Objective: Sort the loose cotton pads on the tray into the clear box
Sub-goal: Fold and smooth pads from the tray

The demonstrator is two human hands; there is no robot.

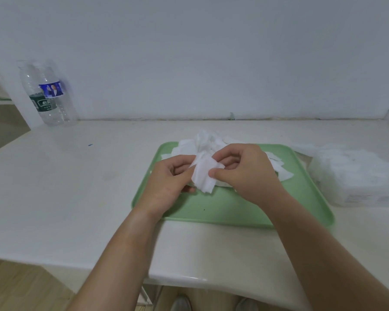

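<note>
Left hand (166, 182) and right hand (245, 173) pinch one pad bunch (203, 175) over one tray (234, 209)

The tabletop (76, 187) lies open left of the tray (234, 209); the clear box (355, 176) blocks its right, a bottle (48, 95) the far-left corner.

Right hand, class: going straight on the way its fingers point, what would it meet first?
The right hand points leftward, already pinching a stack of white cotton pads. Straight beyond them it would probably meet the left hand first, above the green plastic tray; depth is unclear.
</note>
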